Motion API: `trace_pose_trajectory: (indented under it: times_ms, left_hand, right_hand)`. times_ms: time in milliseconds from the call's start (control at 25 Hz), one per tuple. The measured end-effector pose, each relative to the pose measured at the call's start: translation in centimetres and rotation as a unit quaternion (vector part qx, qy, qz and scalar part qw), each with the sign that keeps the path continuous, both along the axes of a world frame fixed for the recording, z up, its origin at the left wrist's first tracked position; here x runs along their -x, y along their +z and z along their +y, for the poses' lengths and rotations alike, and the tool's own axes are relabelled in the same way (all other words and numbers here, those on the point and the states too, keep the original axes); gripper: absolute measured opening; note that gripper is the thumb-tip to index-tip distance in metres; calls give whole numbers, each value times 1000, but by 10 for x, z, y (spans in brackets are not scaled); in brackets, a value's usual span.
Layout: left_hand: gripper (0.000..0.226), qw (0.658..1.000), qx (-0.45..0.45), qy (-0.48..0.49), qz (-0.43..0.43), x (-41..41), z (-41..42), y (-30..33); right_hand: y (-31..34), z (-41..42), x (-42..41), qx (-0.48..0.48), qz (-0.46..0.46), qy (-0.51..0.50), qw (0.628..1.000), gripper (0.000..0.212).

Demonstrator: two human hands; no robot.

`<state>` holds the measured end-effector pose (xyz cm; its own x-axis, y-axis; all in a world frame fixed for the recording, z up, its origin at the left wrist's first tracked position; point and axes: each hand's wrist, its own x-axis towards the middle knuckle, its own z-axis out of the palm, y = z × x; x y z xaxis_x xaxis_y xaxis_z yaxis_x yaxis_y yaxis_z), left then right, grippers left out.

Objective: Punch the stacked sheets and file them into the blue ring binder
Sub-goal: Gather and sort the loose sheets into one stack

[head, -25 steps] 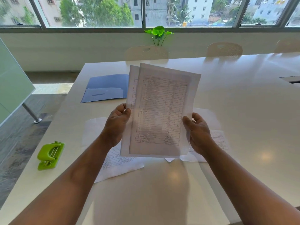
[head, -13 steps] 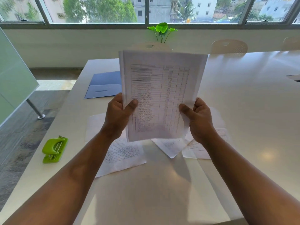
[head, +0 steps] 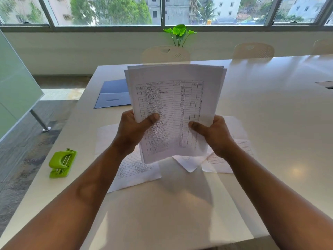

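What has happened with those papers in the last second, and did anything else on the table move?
The stack of sheets, fanned apart a second ago with one page offset, has been squared together and turned more upright. The left hand and right hand kept their grip on its two sides, thumbs in front. The green hole punch, the blue folder and the loose sheets on the table stayed where they were.

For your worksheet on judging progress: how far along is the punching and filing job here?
Done: some sheets are gathered into a stack, gripped upright by the left hand and right hand. Left: loose sheets lie on the table, the green hole punch sits untouched, and the blue binder awaits.
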<state>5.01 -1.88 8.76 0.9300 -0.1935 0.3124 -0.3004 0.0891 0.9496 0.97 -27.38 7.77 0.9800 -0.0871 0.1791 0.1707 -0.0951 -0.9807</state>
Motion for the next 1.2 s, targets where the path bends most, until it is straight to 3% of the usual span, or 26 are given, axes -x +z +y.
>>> trace_pose_trajectory:
  times_ms: [280,720,1200]
  left_hand:
    - [19,995,-90,-9,47,6,-2,-15]
    - [22,999,-6,-1,37,5,2,-14]
    - [24,997,-42,-8,71,12,0,-17]
  right_hand:
    - [-8,4,5,56,30,17,998,25]
    - [-7,6,3,-19,25,36,999,25]
    - [-15,10,6,6,36,37,999,24]
